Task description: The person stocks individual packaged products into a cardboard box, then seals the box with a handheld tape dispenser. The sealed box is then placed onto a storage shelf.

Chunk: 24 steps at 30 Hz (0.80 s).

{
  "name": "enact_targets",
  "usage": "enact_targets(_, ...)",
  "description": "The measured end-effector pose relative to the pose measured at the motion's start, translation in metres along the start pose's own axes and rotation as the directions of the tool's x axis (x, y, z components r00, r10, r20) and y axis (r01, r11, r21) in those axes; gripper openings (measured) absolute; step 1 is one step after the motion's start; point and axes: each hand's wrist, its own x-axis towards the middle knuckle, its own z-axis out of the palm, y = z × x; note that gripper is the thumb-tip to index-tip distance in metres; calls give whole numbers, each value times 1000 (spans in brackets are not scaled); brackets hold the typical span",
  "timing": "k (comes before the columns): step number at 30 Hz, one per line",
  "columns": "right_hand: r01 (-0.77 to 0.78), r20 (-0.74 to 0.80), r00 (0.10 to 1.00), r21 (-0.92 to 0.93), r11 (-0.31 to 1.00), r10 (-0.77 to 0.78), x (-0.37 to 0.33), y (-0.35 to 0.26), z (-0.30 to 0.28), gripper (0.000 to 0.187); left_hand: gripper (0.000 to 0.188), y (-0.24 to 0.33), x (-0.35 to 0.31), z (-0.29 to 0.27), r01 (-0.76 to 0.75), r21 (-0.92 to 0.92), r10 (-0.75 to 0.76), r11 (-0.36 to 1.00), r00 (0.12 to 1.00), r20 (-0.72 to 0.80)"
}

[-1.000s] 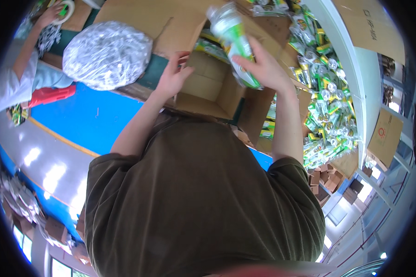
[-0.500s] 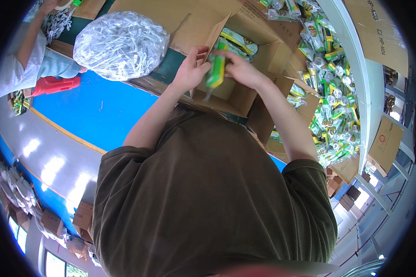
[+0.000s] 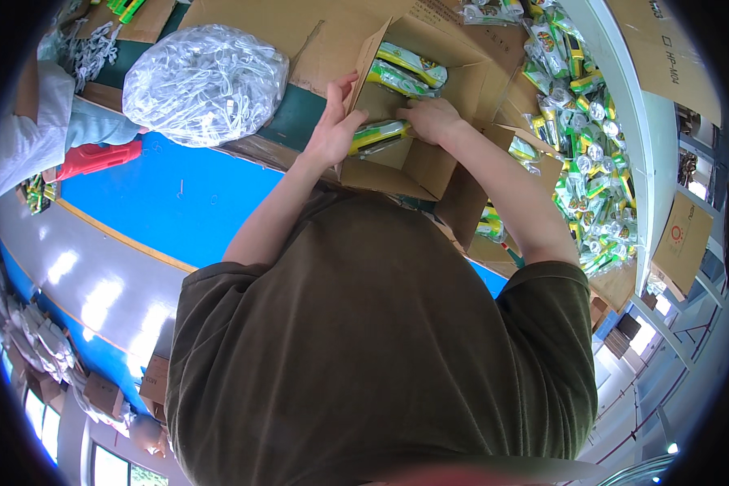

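An open cardboard box [image 3: 423, 173] stands in front of me, with two green, white and yellow plastic-wrapped packages [image 3: 411, 65] lying side by side at its far end. A third such package [image 3: 378, 138] lies slantwise across the nearer part of the box. At its right end my right hand [image 3: 434, 121] reaches in, fingers curled down on it; the fingertips are partly hidden. My left hand [image 3: 333, 128] is at the box's left wall, fingers spread, the thumb beside the package's left end. Whether that thumb touches the package I cannot tell.
Left of the box sits a big clear bag of white cables [image 3: 206, 85]. A heap of similar wrapped packages [image 3: 583, 154] fills the right side, with another open box [image 3: 483, 198] in between. A red tool [image 3: 99, 159] and a co-worker's sleeve [image 3: 26, 134] are at far left.
The package, held upright between both hands above the box before, now lies inside it. My right hand has gone down into the box; the left fingers have spread at the wall.
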Motion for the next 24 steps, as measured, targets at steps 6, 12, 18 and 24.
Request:
enact_targets(6,-127,195,966,-221,967,171,42,-45,11,40,61,1,0,12,23,-135,-17,991,999,46)
enact_targets(12,-473,46,880,4,881,473,19,-62,1,29,61,3,-4,-3,48,-218,-28,975,995,94)
enact_targets(18,-571,-103,817,-20,820,567,55,-36,27,24,64,15,0,-5,72,-180,-43,981,986,160)
enact_targets(24,-343,-275,891,119,932,362,45,-20,33,19,64,5,-2,-9,60,-165,-34,985,987,154)
